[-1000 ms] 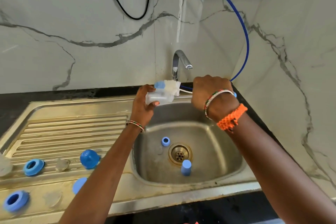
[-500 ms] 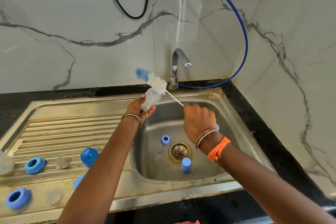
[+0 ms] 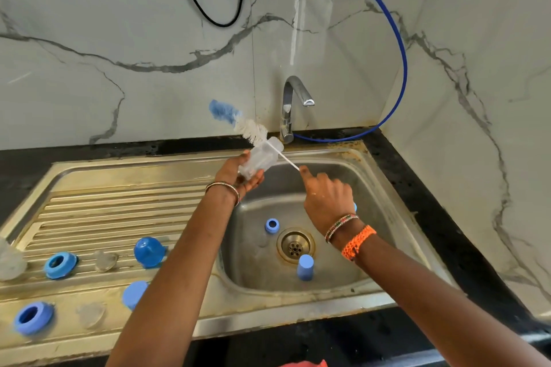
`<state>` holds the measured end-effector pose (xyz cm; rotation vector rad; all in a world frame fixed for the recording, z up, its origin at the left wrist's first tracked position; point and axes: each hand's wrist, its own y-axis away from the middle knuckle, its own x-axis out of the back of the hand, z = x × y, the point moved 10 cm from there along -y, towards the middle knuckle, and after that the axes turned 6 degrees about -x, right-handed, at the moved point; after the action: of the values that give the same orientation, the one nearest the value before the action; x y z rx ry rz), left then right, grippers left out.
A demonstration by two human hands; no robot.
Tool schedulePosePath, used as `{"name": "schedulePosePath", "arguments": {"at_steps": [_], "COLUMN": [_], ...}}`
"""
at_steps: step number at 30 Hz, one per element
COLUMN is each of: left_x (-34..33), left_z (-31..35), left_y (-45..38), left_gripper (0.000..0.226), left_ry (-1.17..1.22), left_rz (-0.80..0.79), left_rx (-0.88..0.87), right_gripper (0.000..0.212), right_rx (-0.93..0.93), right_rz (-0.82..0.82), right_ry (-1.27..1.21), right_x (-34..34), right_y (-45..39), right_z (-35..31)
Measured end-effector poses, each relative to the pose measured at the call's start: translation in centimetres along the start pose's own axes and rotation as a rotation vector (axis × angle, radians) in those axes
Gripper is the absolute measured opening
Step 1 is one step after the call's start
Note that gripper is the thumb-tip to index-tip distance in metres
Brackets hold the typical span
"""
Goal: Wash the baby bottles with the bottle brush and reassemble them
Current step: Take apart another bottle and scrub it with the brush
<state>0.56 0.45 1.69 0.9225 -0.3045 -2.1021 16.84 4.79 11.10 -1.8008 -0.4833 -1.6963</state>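
Note:
My left hand (image 3: pixel 238 177) grips a clear baby bottle (image 3: pixel 261 159), tilted over the back left of the sink basin (image 3: pixel 372 217). My right hand (image 3: pixel 326 199) holds the thin white handle of the bottle brush (image 3: pixel 249 129). The brush's white bristles and blue tip stick up past the bottle toward the wall. In the basin lie a small blue ring (image 3: pixel 272 225) and a light blue cap (image 3: pixel 305 267) near the drain (image 3: pixel 295 244).
On the ribbed drainboard (image 3: pixel 119 205) lie two blue collar rings (image 3: pixel 59 264) (image 3: pixel 32 317), a blue dome cap (image 3: pixel 148 252), a light blue cap (image 3: pixel 134 293) and clear teats (image 3: pixel 104 260). The tap (image 3: pixel 293 104) stands behind the basin; a blue hose (image 3: pixel 399 39) loops along the wall.
Both hands dropped from under the tap toward the basin. The brush head, which lay against the bottle, now sticks out past it to the upper left; my right hand pulled back and down.

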Motion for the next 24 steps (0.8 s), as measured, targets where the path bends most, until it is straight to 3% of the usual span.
{"name": "schedulePosePath", "arguments": {"at_steps": [6, 11, 16, 17, 22, 24], "left_x": [3.3, -0.3, 1.3, 1.9, -0.1, -0.6], "left_z": [2.0, -1.8, -0.9, -0.3, -0.1, 0.6], "left_y": [-0.8, 0.3, -0.3, -0.3, 1.1, 1.0], "left_gripper": [0.028, 0.045, 0.055, 0.054, 0.014, 0.016], "left_ry": [0.236, 0.22, 0.33, 0.309, -0.149, -0.257], "left_rz": [0.061, -0.132, -0.059, -0.051, -0.103, -0.083], "left_rx": [0.072, 0.21, 0.178, 0.164, -0.003, -0.13], "right_gripper": [0.068, 0.06, 0.065, 0.066, 0.058, 0.055], "right_rx": [-0.058, -0.062, -0.038, -0.024, -0.059, -0.091], "right_rz": [0.176, 0.025, 0.179, 0.222, 0.065, 0.011], "right_ry": [-0.005, -0.031, -0.019, -0.018, 0.021, -0.031], "right_x": [0.0, -0.3, 0.1, -0.3, -0.5, -0.7], "right_y": [2.3, 1.3, 2.2, 2.7, 2.3, 1.2], "right_z": [3.6, 2.1, 3.4, 4.0, 3.7, 3.3]}}
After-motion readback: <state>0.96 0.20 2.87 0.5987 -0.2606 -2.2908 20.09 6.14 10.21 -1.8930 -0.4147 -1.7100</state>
